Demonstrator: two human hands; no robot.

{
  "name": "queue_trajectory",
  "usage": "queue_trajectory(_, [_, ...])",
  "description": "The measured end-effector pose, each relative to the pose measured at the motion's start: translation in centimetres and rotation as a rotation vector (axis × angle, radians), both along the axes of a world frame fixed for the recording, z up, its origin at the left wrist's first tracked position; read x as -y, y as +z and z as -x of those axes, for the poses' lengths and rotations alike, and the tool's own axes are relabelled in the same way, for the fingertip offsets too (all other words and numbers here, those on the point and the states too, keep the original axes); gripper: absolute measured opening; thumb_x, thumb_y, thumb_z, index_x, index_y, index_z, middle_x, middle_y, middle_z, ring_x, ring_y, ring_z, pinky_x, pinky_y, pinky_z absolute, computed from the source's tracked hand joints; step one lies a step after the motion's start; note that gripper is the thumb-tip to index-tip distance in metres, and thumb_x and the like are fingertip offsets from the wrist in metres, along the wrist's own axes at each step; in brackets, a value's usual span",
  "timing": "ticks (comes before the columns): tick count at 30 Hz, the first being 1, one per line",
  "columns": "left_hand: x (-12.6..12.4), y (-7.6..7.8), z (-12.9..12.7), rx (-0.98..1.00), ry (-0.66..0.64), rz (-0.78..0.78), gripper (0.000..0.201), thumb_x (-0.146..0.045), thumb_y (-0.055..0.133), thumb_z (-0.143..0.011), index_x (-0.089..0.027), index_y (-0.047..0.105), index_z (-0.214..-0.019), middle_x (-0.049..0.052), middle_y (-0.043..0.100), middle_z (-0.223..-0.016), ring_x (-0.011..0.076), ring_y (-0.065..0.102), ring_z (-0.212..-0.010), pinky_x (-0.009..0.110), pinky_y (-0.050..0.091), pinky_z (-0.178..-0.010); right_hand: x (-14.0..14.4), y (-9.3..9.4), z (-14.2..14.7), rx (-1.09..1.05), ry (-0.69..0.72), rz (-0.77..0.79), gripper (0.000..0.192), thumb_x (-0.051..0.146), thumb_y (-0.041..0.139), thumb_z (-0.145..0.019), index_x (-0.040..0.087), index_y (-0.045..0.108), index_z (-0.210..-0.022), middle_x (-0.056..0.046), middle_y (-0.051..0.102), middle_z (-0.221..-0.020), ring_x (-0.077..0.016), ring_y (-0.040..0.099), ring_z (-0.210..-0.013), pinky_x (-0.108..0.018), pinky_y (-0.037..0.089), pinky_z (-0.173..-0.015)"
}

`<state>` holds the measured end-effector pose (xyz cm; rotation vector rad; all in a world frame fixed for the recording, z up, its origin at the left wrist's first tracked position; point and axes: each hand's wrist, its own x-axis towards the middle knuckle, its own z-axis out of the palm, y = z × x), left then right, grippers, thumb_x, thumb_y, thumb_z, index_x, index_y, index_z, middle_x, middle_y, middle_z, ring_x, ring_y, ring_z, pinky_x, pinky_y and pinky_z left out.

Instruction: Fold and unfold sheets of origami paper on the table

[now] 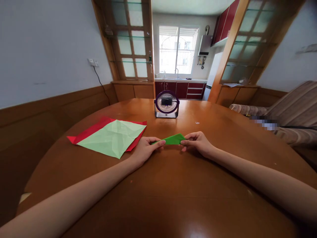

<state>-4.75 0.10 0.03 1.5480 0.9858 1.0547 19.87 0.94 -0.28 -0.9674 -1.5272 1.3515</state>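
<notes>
A small piece of folded green paper [173,139] is held just above the table between my two hands. My left hand [148,147] pinches its narrow left end, thumb on top. At the wider right end, my right hand [198,142] grips the paper between thumb and fingers. The paper's ends are partly hidden by my fingers. Left of my left hand lies a creased, pale green paper sheet [109,137], spread flat. Under it, a red paper sheet [92,128] sticks out along the back and right edges.
A small dark purple fan [166,103] stands upright on the brown wooden table [173,205], beyond my hands. A tiny pale scrap [197,123] lies right of the fan. A striped sofa [299,109] is at the right.
</notes>
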Motion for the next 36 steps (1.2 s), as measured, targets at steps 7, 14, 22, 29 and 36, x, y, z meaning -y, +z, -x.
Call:
queue_trajectory(7, [0.0, 0.2, 0.6, 0.013, 0.051, 0.02, 0.029, -0.044, 0.077, -0.067, -0.016, 0.071, -0.067, 0.001, 0.063, -0.062, 0.0117, 0.052, -0.059, 0.023, 0.037, -0.057, -0.2, 0.1, -0.6, 0.034, -0.007, 0.034, 0.029, 0.039, 0.082, -0.065, 0.014, 0.074, -0.077, -0.006, 0.072, -0.062, -0.0128, 0.065, -0.049, -0.02, 0.041, -0.045])
queue_trajectory(14, [-0.1, 0.0, 0.6, 0.007, 0.102, -0.001, 0.033, -0.044, 0.077, -0.067, -0.015, 0.063, -0.061, -0.002, 0.056, -0.055, 0.0086, 0.046, -0.052, 0.021, 0.032, -0.052, -0.4, 0.0, -0.9, 0.017, -0.02, 0.045, 0.029, 0.037, 0.084, -0.063, 0.014, 0.073, -0.074, -0.004, 0.071, -0.059, -0.0124, 0.064, -0.046, -0.02, 0.041, -0.044])
queue_trajectory(22, [-0.2, -0.4, 0.5, 0.03, 0.143, -0.003, 0.044, -0.046, 0.08, -0.064, -0.017, 0.048, -0.056, -0.004, 0.051, -0.05, 0.0082, 0.043, -0.049, 0.021, 0.03, -0.049, -0.8, -0.5, -1.2, 0.006, -0.001, 0.007, 0.026, 0.035, 0.084, -0.065, 0.013, 0.073, -0.074, -0.003, 0.069, -0.056, -0.0121, 0.064, -0.046, -0.019, 0.044, -0.044])
queue_trajectory(29, [-0.1, 0.0, 0.8, -0.235, 0.123, -0.232, 0.034, -0.047, 0.07, -0.077, -0.017, 0.057, -0.07, -0.001, 0.058, -0.064, 0.0105, 0.048, -0.056, 0.022, 0.035, -0.052, -1.1, -0.6, -1.3, -0.082, 0.024, 0.029, 0.026, 0.032, 0.083, -0.065, 0.014, 0.073, -0.082, -0.002, 0.071, -0.066, -0.01, 0.063, -0.045, -0.02, 0.047, -0.044])
queue_trajectory(36, [0.4, 0.1, 0.6, -0.271, -0.029, -0.356, 0.047, -0.042, 0.071, -0.078, -0.021, 0.059, -0.118, 0.005, 0.066, -0.102, 0.0142, 0.059, -0.074, 0.026, 0.047, -0.065, -1.2, -0.4, -1.2, -0.106, 0.062, 0.04, 0.059, 0.032, 0.081, -0.069, 0.014, 0.06, -0.12, -0.002, 0.072, -0.065, -0.0116, 0.063, -0.044, -0.022, 0.049, -0.048])
